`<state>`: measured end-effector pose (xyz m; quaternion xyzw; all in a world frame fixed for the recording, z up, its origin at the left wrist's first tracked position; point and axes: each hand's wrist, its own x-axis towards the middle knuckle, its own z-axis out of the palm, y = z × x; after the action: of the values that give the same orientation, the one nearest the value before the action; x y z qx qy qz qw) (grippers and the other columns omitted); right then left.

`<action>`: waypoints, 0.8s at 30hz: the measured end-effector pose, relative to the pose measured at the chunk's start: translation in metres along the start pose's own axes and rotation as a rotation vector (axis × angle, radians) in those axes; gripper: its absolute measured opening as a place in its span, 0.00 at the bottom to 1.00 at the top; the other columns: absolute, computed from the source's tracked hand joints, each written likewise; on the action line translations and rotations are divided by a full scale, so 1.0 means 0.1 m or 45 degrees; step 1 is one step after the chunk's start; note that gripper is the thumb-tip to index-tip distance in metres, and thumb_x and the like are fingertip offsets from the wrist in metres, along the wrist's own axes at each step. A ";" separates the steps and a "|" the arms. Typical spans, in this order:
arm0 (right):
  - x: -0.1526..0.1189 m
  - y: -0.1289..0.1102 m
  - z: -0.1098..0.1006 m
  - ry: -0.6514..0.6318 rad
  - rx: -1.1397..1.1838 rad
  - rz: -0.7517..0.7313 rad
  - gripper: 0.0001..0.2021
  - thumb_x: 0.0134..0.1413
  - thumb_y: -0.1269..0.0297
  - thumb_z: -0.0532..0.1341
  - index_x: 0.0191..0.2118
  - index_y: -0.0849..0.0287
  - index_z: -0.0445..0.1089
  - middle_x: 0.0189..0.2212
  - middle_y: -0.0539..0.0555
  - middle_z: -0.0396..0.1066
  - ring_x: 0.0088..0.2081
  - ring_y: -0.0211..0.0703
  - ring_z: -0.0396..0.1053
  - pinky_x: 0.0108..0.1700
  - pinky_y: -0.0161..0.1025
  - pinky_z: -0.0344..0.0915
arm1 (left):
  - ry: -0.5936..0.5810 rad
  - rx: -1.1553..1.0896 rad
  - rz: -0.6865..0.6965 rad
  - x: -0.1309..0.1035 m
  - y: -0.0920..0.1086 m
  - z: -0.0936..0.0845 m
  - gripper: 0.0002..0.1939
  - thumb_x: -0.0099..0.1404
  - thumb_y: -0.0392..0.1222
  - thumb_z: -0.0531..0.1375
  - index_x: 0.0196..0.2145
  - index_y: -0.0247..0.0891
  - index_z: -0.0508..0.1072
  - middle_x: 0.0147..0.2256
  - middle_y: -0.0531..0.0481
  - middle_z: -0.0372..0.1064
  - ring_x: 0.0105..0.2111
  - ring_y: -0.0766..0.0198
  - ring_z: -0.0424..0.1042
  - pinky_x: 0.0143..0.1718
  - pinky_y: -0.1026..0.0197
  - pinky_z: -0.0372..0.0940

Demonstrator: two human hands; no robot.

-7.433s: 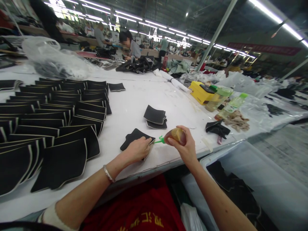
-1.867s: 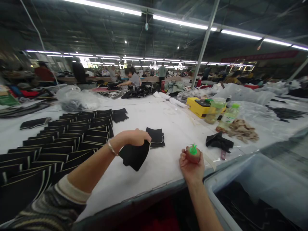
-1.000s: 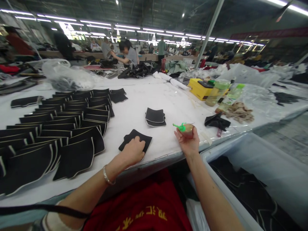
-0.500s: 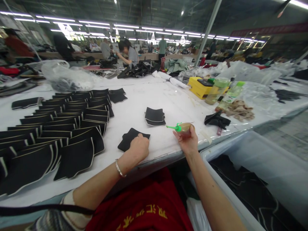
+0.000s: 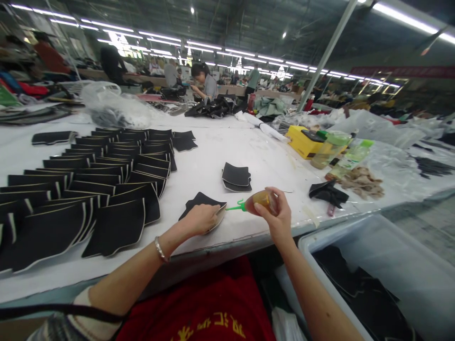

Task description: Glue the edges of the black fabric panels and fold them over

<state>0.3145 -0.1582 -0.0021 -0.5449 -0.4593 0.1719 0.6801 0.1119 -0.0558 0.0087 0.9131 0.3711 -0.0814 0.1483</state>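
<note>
My left hand [image 5: 202, 219] grips a black fabric piece [image 5: 195, 201] near the table's front edge, its right side tilted up so the pale edge shows. Wrapped around a squeeze bottle [image 5: 262, 202] of amber liquid are the fingers of my right hand [image 5: 279, 219]. The bottle lies nearly level, and its green nozzle [image 5: 236, 206] points left, with the tip at the right corner of the black piece. Just behind sits a small stack of black pieces [image 5: 236, 175] with pale edges. Whether liquid comes out is too small to tell.
Overlapping rows of black pieces [image 5: 117, 213] cover the table's left. At right stand a yellow box [image 5: 302, 141], bottles [image 5: 355, 156], a crumpled rag [image 5: 362, 183] and a black cloth scrap [image 5: 329, 193]. A white bin [image 5: 355, 232] of black pieces adjoins the table's front.
My right hand has brought the bottle left and nearer, its nozzle now at the black piece. My left hand has tilted up that piece's right edge. The view has turned slightly left.
</note>
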 end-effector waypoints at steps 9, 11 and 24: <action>0.09 -0.10 0.14 -0.185 -0.443 -0.270 0.27 0.45 0.56 0.71 0.51 0.51 0.66 0.47 0.53 0.70 0.48 0.51 0.69 0.54 0.48 0.63 | 0.055 0.044 -0.013 -0.03 0.06 0.03 0.22 0.67 0.36 0.46 0.56 0.38 0.66 0.44 0.37 0.74 0.42 0.46 0.75 0.41 0.50 0.67; 0.09 -0.10 0.15 -0.213 -0.490 -0.303 0.27 0.46 0.56 0.71 0.52 0.51 0.66 0.48 0.53 0.70 0.48 0.50 0.69 0.55 0.47 0.63 | 0.054 0.055 -0.025 -0.04 0.06 0.05 0.22 0.67 0.37 0.46 0.56 0.38 0.66 0.43 0.37 0.74 0.41 0.46 0.75 0.40 0.50 0.67; 0.09 0.02 0.09 -0.143 -0.394 -0.136 0.25 0.46 0.54 0.70 0.49 0.52 0.66 0.44 0.51 0.69 0.45 0.48 0.68 0.50 0.46 0.63 | 0.038 0.008 -0.087 -0.09 0.06 0.09 0.25 0.69 0.41 0.42 0.60 0.40 0.64 0.44 0.38 0.71 0.40 0.46 0.75 0.40 0.50 0.66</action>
<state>0.3119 -0.1455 -0.0006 -0.6075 -0.5459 0.0929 0.5696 0.1099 -0.0688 0.0038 0.9014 0.4041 -0.0741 0.1369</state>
